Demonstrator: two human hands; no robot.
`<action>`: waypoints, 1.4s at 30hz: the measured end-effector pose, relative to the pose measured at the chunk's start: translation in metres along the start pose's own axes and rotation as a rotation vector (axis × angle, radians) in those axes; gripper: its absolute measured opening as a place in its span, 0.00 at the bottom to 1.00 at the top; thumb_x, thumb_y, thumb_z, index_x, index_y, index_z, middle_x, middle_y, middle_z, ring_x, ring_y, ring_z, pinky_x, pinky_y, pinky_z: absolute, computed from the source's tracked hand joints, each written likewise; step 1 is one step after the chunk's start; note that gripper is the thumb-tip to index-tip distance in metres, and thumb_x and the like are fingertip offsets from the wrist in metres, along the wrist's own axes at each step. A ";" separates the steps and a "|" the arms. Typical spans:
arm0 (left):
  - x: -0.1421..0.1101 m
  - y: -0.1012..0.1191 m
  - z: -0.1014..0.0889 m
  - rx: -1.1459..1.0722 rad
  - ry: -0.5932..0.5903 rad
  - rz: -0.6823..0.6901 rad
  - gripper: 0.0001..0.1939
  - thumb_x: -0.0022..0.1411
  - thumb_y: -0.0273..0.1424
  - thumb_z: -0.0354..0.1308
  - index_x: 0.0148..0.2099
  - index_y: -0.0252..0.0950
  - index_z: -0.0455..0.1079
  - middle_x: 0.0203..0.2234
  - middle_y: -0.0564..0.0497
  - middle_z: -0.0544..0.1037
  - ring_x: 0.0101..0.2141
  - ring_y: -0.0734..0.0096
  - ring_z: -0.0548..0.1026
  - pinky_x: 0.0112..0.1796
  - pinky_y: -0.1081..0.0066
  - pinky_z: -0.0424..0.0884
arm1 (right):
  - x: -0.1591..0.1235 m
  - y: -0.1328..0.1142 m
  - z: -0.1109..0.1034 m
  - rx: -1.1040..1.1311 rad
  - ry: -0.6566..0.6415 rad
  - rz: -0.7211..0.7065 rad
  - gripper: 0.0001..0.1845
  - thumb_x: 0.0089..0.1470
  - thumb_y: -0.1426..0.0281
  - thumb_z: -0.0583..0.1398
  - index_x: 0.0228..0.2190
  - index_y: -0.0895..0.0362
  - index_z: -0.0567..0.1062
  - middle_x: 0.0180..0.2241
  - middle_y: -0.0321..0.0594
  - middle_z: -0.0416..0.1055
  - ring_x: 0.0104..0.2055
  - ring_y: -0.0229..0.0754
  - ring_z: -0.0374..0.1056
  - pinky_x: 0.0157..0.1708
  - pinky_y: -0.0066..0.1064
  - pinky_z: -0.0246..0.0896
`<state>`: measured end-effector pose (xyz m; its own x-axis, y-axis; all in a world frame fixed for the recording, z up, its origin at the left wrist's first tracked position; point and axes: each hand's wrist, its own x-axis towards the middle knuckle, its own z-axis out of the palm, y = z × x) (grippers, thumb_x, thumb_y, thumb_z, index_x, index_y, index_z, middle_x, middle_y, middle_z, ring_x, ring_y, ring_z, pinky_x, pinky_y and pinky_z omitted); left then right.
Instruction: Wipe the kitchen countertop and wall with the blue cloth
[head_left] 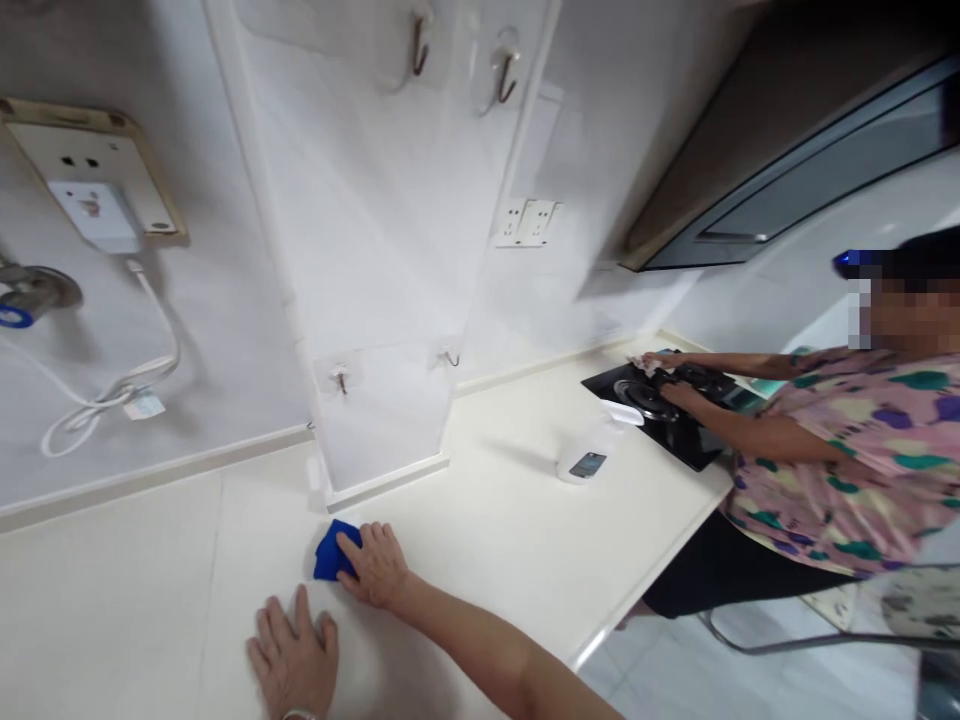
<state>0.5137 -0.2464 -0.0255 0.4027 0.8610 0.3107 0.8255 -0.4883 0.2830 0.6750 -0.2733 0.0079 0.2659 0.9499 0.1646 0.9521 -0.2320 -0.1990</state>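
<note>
A folded blue cloth (332, 552) lies on the white countertop (442, 545), close to the foot of a tiled pillar. My right hand (381, 568) grips its right side, with the fingers bent over the edge and the thumb on top. To the left and nearer to me, my left hand (294, 655) rests flat on the counter with its fingers spread, holding nothing. A band shows at the left wrist. The part of the cloth beneath my right fingers is hidden.
A white spray bottle (589, 450) stands on the counter to the right. Beyond it, a co-worker (840, 450) reaches over a black gas hob (690, 435), holding a pale cloth. A range hood (750, 150) hangs above. Hooks (341, 380) stick out from the pillar.
</note>
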 end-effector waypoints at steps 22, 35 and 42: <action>0.007 0.013 -0.010 0.022 0.025 0.055 0.31 0.65 0.42 0.39 0.62 0.28 0.63 0.62 0.26 0.58 0.65 0.38 0.51 0.57 0.38 0.56 | -0.042 0.179 -0.058 -0.065 0.030 0.719 0.30 0.64 0.61 0.49 0.64 0.59 0.58 0.66 0.55 0.53 0.56 0.56 0.58 0.53 0.48 0.55; 0.011 0.016 -0.009 -0.008 -0.067 0.016 0.33 0.61 0.43 0.44 0.65 0.34 0.59 0.61 0.29 0.61 0.62 0.36 0.56 0.53 0.36 0.57 | -0.043 0.033 -0.003 0.105 0.091 0.267 0.34 0.63 0.55 0.49 0.66 0.54 0.52 0.68 0.50 0.49 0.58 0.57 0.58 0.52 0.52 0.59; 0.012 0.018 -0.019 0.013 -0.113 0.025 0.37 0.63 0.49 0.35 0.62 0.28 0.62 0.58 0.27 0.62 0.61 0.38 0.57 0.56 0.39 0.58 | -0.112 0.147 -0.040 -0.054 0.086 0.791 0.31 0.63 0.61 0.50 0.65 0.52 0.55 0.68 0.47 0.50 0.57 0.56 0.58 0.53 0.49 0.56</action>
<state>0.5263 -0.2472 0.0004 0.4643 0.8597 0.2128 0.8197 -0.5082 0.2644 0.7917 -0.4220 -0.0017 0.8745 0.4801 0.0688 0.4815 -0.8425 -0.2416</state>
